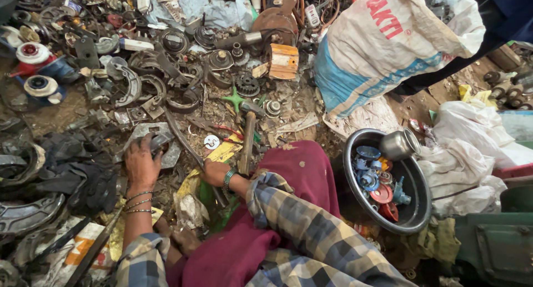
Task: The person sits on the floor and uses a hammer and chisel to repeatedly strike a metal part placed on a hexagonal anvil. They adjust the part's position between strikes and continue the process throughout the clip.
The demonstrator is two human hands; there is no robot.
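Both hands work low in the left half of the head view, amid scrap on the ground. Left hand (141, 163), with thin bangles at the wrist, lies palm down with fingers spread and curled over the edge of a flat grey metal plate (161, 140) at centre left; it grips that plate's near rim. Right hand (214, 172), wearing a green bangle, is closed around a long dark metal rod (183, 140) that slants up and left from the fist, passing just beside the plate. A wooden-handled hammer (247, 148) lies just right of this hand, its handle pointing toward the maroon cloth (288, 176) over the person's lap.

Above the hands, across the upper left of the frame, gears, curved brake shoes and round metal parts are strewn thickly. A white and blue sack (388, 48) stands at upper right. Lower right holds a dark round basin (413, 220) with blue and red small parts and a steel pot (400, 144) leaning on its far rim.
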